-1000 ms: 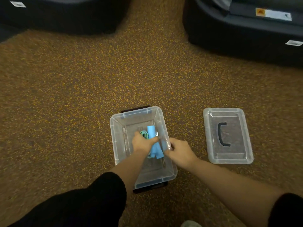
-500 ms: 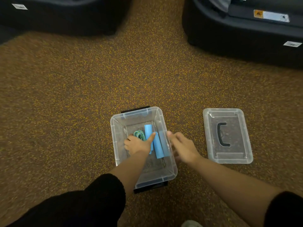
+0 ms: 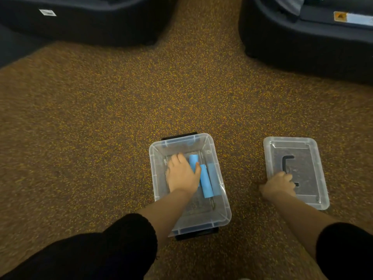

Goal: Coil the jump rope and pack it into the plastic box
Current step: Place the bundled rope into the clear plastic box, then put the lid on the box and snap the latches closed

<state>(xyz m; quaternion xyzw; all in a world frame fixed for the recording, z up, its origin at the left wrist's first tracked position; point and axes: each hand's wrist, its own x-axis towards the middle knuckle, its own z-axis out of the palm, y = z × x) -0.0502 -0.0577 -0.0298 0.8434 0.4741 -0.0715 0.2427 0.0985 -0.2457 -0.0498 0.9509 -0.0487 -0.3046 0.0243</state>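
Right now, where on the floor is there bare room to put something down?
Carpet left of the plastic box is bare, as is the stretch beyond it. The strip between box and lid is narrow, with the right hand there.

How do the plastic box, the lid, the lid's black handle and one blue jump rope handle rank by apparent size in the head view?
1. plastic box, clearly largest.
2. lid, a little smaller; it lies beside the box on the same floor, so the comparison seems fair.
3. blue jump rope handle.
4. black handle, partly under the right hand, so 3 and 4 are uncertain.

No legible text (labels blurred).
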